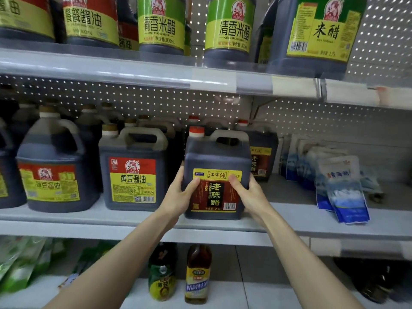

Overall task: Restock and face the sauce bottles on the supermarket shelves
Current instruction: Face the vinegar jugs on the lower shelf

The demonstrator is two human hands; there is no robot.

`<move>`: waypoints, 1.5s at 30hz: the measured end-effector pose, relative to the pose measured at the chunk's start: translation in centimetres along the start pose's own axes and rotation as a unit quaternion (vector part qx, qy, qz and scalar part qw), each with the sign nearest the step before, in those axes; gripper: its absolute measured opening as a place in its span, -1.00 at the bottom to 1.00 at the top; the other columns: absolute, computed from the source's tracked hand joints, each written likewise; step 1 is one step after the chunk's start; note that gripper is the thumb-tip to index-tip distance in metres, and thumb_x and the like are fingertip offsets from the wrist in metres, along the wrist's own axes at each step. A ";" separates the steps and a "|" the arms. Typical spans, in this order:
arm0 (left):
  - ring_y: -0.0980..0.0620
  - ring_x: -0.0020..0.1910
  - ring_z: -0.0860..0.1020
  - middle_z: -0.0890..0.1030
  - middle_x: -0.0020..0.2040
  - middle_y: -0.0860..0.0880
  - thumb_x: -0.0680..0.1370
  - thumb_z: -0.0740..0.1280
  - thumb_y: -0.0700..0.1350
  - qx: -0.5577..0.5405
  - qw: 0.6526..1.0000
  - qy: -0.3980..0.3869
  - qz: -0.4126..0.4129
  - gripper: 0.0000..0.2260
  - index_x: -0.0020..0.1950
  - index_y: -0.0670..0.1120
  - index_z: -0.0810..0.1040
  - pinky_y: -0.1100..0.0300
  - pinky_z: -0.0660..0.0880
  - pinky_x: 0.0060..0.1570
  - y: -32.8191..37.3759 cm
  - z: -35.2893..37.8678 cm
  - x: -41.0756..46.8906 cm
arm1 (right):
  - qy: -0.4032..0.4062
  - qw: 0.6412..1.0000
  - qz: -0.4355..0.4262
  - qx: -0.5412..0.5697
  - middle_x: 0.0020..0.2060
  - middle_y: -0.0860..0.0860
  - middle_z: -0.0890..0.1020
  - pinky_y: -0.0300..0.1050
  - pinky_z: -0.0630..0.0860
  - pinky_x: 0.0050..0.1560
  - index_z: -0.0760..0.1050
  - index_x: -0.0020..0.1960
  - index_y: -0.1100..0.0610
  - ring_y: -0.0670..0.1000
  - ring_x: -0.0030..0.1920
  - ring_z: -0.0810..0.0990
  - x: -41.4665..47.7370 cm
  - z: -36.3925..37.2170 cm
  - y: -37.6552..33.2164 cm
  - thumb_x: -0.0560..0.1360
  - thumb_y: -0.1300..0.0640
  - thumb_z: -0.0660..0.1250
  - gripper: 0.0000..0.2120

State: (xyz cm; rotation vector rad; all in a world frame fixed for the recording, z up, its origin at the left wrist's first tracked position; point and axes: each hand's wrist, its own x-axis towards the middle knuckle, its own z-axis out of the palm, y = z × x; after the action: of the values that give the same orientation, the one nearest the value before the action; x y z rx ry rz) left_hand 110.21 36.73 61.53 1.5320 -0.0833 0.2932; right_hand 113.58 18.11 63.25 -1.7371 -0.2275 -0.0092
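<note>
On the middle shelf (66, 217), a dark vinegar jug (217, 157) sits near the front, beside a soy sauce jug (133, 175). The left grip (178, 197) and right grip (249, 195) hold its two sides, thumbs on its front.
</note>
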 end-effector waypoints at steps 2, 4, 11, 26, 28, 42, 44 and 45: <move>0.08 0.17 0.58 0.57 0.25 0.04 0.60 0.26 -0.04 -0.002 1.000 0.007 0.006 -0.52 0.50 0.15 0.23 0.02 0.55 0.16 -0.3 0.0 0.5 | 0.004 1.000 0.003 0.007 0.21 -0.05 0.58 0.12 0.51 0.24 0.30 0.39 -0.09 0.01 0.20 0.56 0.4 0.2 0.2 0.36 -0.23 0.33 -0.36; 0.09 0.16 0.57 0.57 0.26 0.03 0.60 0.26 -0.03 0.000 1.000 0.016 0.009 -0.53 0.49 0.12 0.24 0.08 0.56 0.13 -0.7 0.0 1.1 | 0.009 1.000 0.005 0.011 0.17 -0.09 0.59 0.12 0.52 0.23 0.32 0.34 -0.11 0.01 0.19 0.57 1.0 0.5 0.3 0.34 -0.24 0.33 -0.39; 0.09 0.13 0.57 0.57 0.23 0.01 0.62 0.24 -0.03 -0.020 0.996 0.081 0.007 -0.56 0.48 0.05 0.24 0.17 0.54 0.08 -1.6 0.7 3.1 | 0.024 1.000 0.002 0.000 0.21 -0.03 0.59 0.10 0.51 0.25 0.31 0.37 -0.05 0.02 0.17 0.58 3.5 1.4 0.8 0.20 -0.38 0.34 -0.18; -0.06 0.34 0.44 0.38 0.45 0.00 0.60 0.23 0.10 -0.017 0.990 0.140 -0.017 -0.46 0.54 0.15 0.12 0.09 0.40 0.27 -3.1 0.8 8.1 | 0.053 0.998 0.023 -0.018 0.49 0.02 0.29 0.09 0.34 0.36 0.02 0.56 -0.05 0.15 0.45 0.31 9.3 2.6 1.5 0.49 -0.21 0.28 -0.24; -0.05 0.31 0.46 0.42 0.42 -0.01 0.60 0.23 0.08 -0.024 0.990 0.139 -0.017 -0.48 0.53 0.14 0.14 0.16 0.42 0.17 -3.3 0.8 8.6 | 0.053 0.998 0.015 -0.027 0.49 0.02 0.29 0.04 0.35 0.34 0.02 0.56 -0.03 0.14 0.45 0.31 9.9 2.6 1.6 0.50 -0.20 0.27 -0.25; -0.09 0.34 0.43 0.38 0.45 -0.03 0.60 0.20 0.10 0.010 0.990 0.141 -0.019 -0.48 0.54 0.11 0.13 -0.01 0.42 0.31 -4.1 0.5 11.7 | 0.030 0.999 -0.026 -0.013 0.45 -0.02 0.34 -0.12 0.32 0.23 0.06 0.55 -0.04 0.08 0.43 0.33 12.6 2.6 2.3 0.52 -0.16 0.28 -0.30; -0.09 0.33 0.44 0.39 0.44 -0.04 0.61 0.21 0.09 0.006 0.990 0.141 -0.018 -0.48 0.54 0.12 0.13 0.00 0.43 0.29 -4.1 0.5 11.9 | 0.025 0.999 -0.029 -0.004 0.43 -0.02 0.37 -0.11 0.33 0.24 0.08 0.55 -0.03 0.08 0.42 0.35 12.9 2.6 2.5 0.51 -0.16 0.29 -0.29; -0.09 0.33 0.45 0.40 0.44 -0.04 0.61 0.21 0.08 0.004 0.990 0.140 -0.016 -0.49 0.54 0.12 0.14 0.00 0.44 0.28 -4.1 0.5 11.9 | 0.023 0.999 -0.029 0.000 0.43 -0.02 0.38 -0.11 0.33 0.23 0.08 0.55 -0.03 0.07 0.41 0.35 13.1 2.5 2.6 0.51 -0.16 0.30 -0.29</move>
State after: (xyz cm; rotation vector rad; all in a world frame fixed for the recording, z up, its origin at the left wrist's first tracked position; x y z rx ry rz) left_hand 122.75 37.76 60.36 1.4841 0.1641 0.4802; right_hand 126.46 22.09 62.03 -1.7283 -0.2443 -0.0914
